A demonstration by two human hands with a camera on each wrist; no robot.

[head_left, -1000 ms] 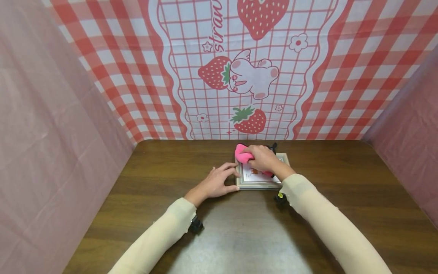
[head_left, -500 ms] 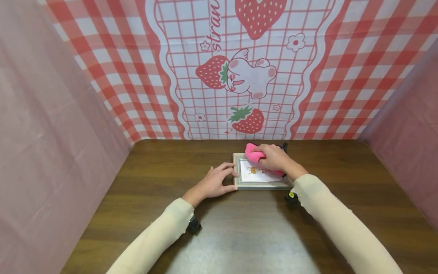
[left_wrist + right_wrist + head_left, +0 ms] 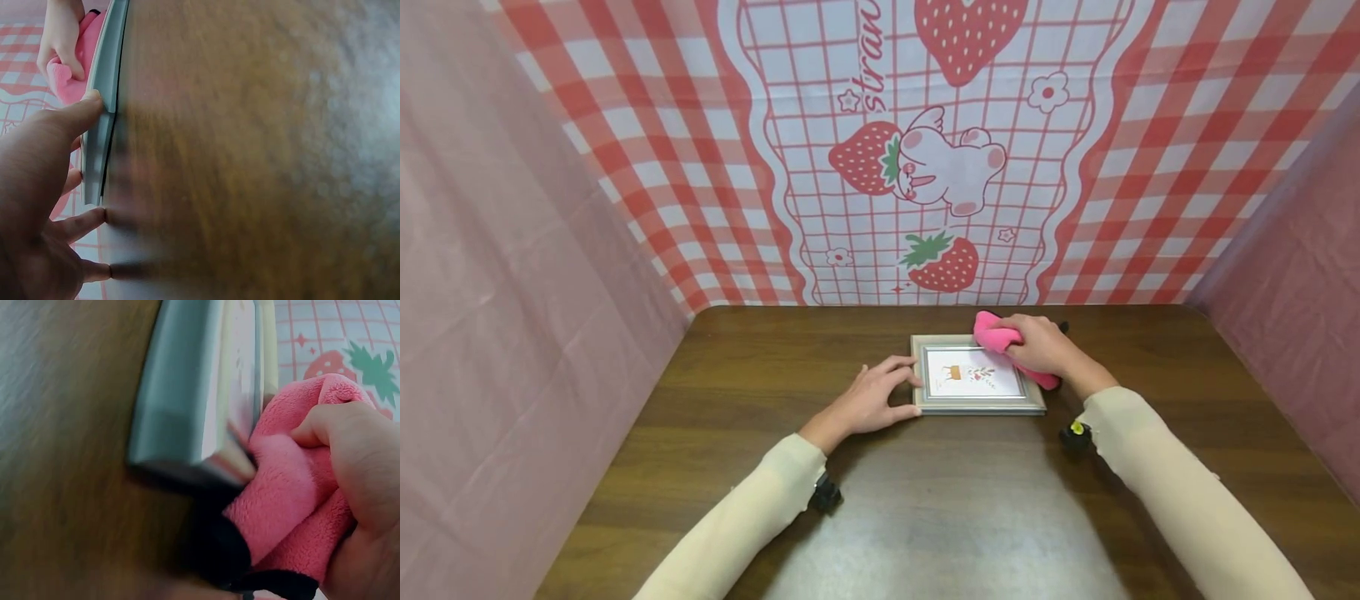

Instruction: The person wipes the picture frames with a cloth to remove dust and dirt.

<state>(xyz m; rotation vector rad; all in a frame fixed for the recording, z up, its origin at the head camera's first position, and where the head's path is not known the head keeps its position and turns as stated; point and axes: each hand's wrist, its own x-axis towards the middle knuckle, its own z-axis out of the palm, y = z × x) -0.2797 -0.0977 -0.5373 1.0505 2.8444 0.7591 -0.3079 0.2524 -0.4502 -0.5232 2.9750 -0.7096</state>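
A picture frame (image 3: 981,407) with a pale border and a small printed drawing lies flat on the table. At its left edge rests my left hand (image 3: 871,398), thumb on the near corner and fingers spread along the side; the left wrist view shows the thumb touching the frame's side (image 3: 111,69). My right hand (image 3: 1039,343) grips a bunched pink plush cloth (image 3: 996,335) with dark edging, over the frame's far right corner. In the right wrist view the pink cloth (image 3: 281,494) hangs past the frame's right end, thumb pressed into its folds.
The brown wooden table (image 3: 760,358) extends around the frame. Behind it hangs a red-and-white checked curtain (image 3: 955,150) with strawberries, and pink cloth walls (image 3: 527,250) close both sides. A small black device (image 3: 826,493) sits at each wrist.
My right hand has slid the pink cloth rightward across the frame, from its left part to its far right corner, uncovering the drawing. The left hand has stayed at the left edge.
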